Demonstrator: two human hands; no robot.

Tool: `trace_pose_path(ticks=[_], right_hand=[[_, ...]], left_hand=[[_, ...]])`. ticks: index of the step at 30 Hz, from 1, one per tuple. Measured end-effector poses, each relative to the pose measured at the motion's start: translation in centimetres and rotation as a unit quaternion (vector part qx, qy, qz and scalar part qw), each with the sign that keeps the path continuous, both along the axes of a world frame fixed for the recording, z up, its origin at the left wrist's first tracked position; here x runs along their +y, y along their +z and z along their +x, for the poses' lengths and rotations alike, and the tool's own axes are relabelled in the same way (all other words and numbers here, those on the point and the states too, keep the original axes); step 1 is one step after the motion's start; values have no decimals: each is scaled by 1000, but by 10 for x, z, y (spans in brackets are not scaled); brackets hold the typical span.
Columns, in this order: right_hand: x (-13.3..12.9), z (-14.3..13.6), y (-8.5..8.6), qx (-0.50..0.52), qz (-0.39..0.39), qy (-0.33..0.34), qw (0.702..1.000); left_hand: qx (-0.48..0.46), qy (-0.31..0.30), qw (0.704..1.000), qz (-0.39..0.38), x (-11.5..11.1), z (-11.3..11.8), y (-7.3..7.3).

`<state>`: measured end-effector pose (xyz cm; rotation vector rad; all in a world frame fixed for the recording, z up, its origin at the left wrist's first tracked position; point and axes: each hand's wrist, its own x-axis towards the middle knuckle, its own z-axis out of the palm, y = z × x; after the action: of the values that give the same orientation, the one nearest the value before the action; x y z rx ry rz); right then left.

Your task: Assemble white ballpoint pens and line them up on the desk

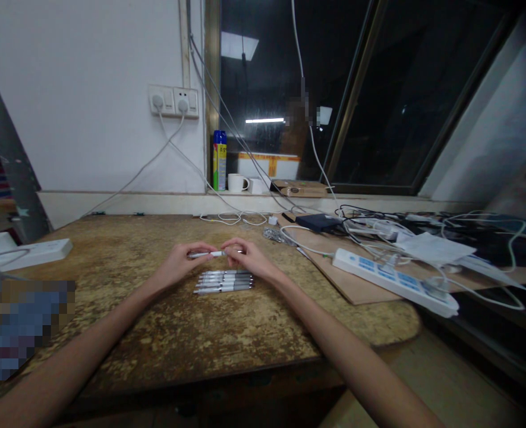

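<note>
Between my two hands a white pen (217, 254) is held level above the worn wooden table (156, 351). My left hand (186, 261) pinches its left end, and a dark tip shows there. The fingers of my right hand (247, 257) close round the other end, hiding part of it. Just below, toward me, a row of several white and silver pens (224, 282) lies side by side on the table, their dark grips to the right.
At right, a white power strip (394, 280) and tangled cables lie on a brown board (356, 291). Another power strip (49, 251) is at left. A clear plastic packet (278, 236) lies behind my right hand. A spray can (219, 160) and a mug (236, 182) stand on the sill.
</note>
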<state>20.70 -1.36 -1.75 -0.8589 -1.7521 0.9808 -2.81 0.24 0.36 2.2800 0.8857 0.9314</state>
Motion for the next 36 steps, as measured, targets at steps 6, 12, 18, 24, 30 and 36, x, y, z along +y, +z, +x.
trace_pose_path(ticks=[6,12,18,24,30,36], right_hand=[[1,0,-2,-7,4,-10,1000],[-2,1,2,-16,12,7,1000],[2,2,1,17,-35,39,998],[-2,-1,0,34,-101,115,988],[-3,-10,2,52,-14,45,998],[-7,-18,8,97,53,-7,994]], left_hand=[[1,5,1000,-3,0,1,-1],[18,14,1000,17,-3,-1,6],[-13,39,999,-5,-5,-1,9],[-161,119,971,-129,1,6,2],[-229,38,953,-196,3,11,-3],[-123,-13,982,-144,-9,17,4]])
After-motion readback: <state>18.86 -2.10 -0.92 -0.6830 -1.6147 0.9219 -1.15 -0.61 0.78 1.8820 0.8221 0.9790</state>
